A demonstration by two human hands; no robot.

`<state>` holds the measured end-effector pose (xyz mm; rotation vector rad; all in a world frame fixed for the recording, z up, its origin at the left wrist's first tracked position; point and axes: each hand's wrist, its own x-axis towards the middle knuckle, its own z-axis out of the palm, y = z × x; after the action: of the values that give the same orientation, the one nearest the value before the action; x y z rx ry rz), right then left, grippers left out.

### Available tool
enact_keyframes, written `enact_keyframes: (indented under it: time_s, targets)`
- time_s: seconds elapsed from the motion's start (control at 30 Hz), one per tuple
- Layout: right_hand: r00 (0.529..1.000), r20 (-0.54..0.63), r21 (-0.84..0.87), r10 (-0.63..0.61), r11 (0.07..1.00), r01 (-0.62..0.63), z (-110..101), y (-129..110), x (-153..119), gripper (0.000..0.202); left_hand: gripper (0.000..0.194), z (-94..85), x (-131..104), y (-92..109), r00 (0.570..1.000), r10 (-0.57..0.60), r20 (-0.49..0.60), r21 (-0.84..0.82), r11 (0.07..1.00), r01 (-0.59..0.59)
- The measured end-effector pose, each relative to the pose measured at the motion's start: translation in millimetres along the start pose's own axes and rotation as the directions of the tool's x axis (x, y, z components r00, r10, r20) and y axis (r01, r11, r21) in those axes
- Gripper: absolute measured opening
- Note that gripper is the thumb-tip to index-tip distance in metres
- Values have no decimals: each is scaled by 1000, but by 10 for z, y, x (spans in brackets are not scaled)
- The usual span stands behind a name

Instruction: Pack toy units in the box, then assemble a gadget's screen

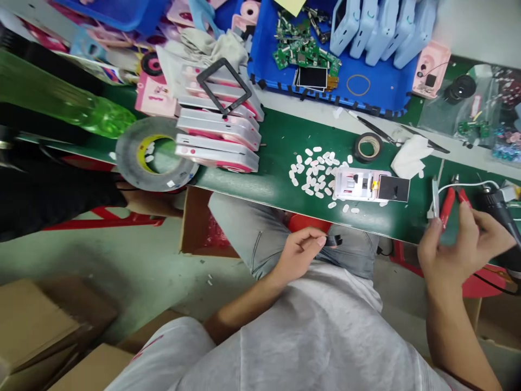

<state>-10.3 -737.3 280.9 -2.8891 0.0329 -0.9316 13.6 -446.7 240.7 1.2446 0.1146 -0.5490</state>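
My left hand (300, 251) is in front of the table edge, above my lap. Its thumb and fingertips pinch a small dark strip (334, 240) that looks curled and glossy. At the right, my right hand (464, 239) has its thumb and index finger on the handles of red-handled wire cutters (448, 206), jaws pointing away from me. Between the hands, on the green table (280, 187), lies an open white device housing (354, 184) with a dark screen (394, 188) folded out at its right. Small white oval pads (317, 171) are scattered left of it.
Behind the housing are a black tape roll (367, 147), tweezers (376, 128) and a crumpled white cloth (411, 156). A blue tray (362, 100) holds circuit boards. Stacked devices (217, 155) and a large tape roll (154, 155) stand left, near another person's arm (146, 203).
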Motion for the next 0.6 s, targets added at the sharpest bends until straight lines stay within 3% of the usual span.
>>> enact_keyframes:
  time_s: [0.07,0.1,0.17,0.23,0.3,0.37,0.4,0.43,0.5,0.6]
  targets:
    - [999,-43,91,-23,995,27,-76,-251,-45,62,30,30,-2,30,995,97,21,-26,995,-97]
    - [1000,-6,178,-6,984,7,-104,-395,-81,60,29,46,-1,42,989,146,31,-41,989,-144]
    - [979,185,428,83,890,-156,-120,-691,-171,47,27,79,-1,58,973,230,35,-65,972,-227]
    - [867,473,627,159,630,-458,-83,-949,-270,25,25,106,-7,67,957,289,34,-70,956,-286]
    - [694,706,644,141,282,-711,-11,-1129,-351,19,23,120,-17,71,946,321,43,-56,946,-319]
    - [567,817,569,107,12,-822,65,-1223,-389,28,21,120,-26,71,937,345,55,-37,939,-343]
    - [528,842,536,108,-73,-841,95,-1241,-388,31,20,115,-31,70,932,357,59,-27,934,-356]
    - [510,853,522,116,-124,-844,116,-1245,-373,32,19,109,-36,69,929,365,58,-14,931,-364]
    - [526,840,541,132,-133,-830,131,-1219,-310,32,19,97,-49,66,932,358,55,16,933,-359]
    - [639,762,643,105,-8,-766,96,-1133,-181,28,21,82,-84,53,950,302,75,24,952,-305]
